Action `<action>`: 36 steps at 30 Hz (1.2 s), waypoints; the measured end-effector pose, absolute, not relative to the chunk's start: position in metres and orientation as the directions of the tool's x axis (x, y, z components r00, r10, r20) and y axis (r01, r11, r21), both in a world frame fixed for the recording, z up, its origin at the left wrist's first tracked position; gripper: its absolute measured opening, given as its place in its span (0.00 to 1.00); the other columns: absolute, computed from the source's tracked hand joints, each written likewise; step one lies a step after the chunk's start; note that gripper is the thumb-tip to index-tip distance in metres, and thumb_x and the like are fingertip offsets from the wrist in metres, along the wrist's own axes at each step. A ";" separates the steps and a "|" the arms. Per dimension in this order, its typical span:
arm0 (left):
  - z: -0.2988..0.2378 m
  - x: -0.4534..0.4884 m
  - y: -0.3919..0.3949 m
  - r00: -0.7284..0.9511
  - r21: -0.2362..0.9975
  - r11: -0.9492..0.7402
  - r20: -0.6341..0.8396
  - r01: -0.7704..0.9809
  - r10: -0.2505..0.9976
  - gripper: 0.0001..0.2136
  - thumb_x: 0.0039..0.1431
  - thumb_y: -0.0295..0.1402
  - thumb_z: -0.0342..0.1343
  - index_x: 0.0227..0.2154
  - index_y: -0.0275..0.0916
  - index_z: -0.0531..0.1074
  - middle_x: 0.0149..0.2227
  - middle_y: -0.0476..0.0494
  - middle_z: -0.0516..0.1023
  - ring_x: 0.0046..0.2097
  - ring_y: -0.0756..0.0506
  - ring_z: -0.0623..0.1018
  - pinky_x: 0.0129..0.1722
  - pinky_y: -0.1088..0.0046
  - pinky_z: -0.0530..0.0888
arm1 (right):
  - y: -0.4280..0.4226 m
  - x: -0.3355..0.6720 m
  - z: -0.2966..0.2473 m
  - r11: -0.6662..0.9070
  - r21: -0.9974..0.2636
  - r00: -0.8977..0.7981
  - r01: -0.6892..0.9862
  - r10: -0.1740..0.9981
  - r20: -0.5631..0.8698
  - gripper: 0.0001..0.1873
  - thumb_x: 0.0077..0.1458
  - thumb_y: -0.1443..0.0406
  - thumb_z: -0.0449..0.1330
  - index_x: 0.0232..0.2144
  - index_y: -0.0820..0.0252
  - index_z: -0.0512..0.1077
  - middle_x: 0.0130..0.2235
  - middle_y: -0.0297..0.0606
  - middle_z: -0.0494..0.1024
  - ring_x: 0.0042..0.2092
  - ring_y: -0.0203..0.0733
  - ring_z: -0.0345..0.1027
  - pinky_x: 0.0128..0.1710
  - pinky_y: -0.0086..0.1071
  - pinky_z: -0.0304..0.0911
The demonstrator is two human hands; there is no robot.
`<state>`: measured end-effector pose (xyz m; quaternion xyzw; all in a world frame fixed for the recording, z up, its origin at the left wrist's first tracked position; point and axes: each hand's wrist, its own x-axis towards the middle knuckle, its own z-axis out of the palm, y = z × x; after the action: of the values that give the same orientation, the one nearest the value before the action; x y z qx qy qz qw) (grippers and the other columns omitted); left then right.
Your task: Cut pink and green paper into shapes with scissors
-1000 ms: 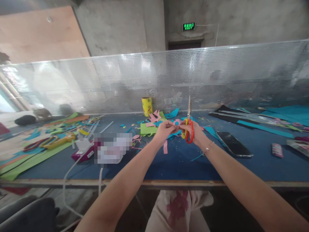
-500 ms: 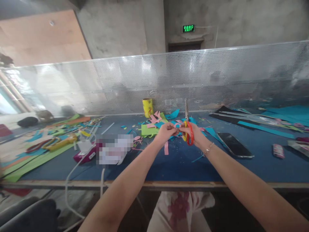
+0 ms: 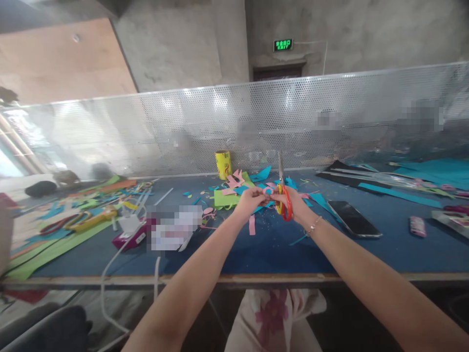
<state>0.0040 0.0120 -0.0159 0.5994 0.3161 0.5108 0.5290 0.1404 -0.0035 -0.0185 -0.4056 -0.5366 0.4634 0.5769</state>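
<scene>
Gripping one pair of red-handled scissors (image 3: 284, 195), blades pointing up, the right hand (image 3: 297, 204) meets the left hand (image 3: 251, 199), which pinches one small pink paper piece (image 3: 269, 190) above mid-table (image 3: 256, 249). Cutting looks partway done: several pink cut-outs (image 3: 233, 180) lie just beyond, with one green sheet (image 3: 224, 197). One phone (image 3: 353, 219) right, one yellow can (image 3: 223, 164) far.

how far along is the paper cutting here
Done: pink cut-outs lie by the green sheet, and scraps such as a pink strip litter the blue table. In hand: the left hand pinches a small pink paper piece while the right hand holds the orange-handled scissors, blades up. Left: large teal sheets at the right look uncut, so likely more to go.
</scene>
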 end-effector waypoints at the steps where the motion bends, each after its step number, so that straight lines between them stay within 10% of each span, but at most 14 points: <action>1: -0.016 0.004 0.013 0.275 0.956 -0.244 0.282 -0.165 0.919 0.07 0.41 0.30 0.59 0.21 0.34 0.66 0.21 0.50 0.73 0.23 0.54 0.72 0.27 0.78 0.69 | -0.003 0.141 -0.019 0.245 -0.965 -0.004 -0.097 0.969 0.246 0.17 0.31 0.61 0.65 0.24 0.60 0.63 0.18 0.26 0.65 0.19 0.31 0.59 0.20 0.27 0.54; 36: -0.011 -0.003 0.028 -0.056 0.837 -0.348 0.359 -0.422 0.932 0.11 0.35 0.33 0.63 0.23 0.34 0.71 0.22 0.49 0.73 0.24 0.54 0.71 0.30 0.76 0.70 | 0.019 0.144 -0.046 0.291 -0.832 -0.171 0.472 0.956 0.237 0.20 0.41 0.50 0.57 0.19 0.59 0.59 0.18 0.29 0.61 0.18 0.29 0.51 0.18 0.27 0.47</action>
<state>-0.0034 0.0282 -0.0105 0.4688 0.2719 0.6738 0.5023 0.1440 0.0187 -0.0455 -0.5096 -0.7007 0.3078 0.3932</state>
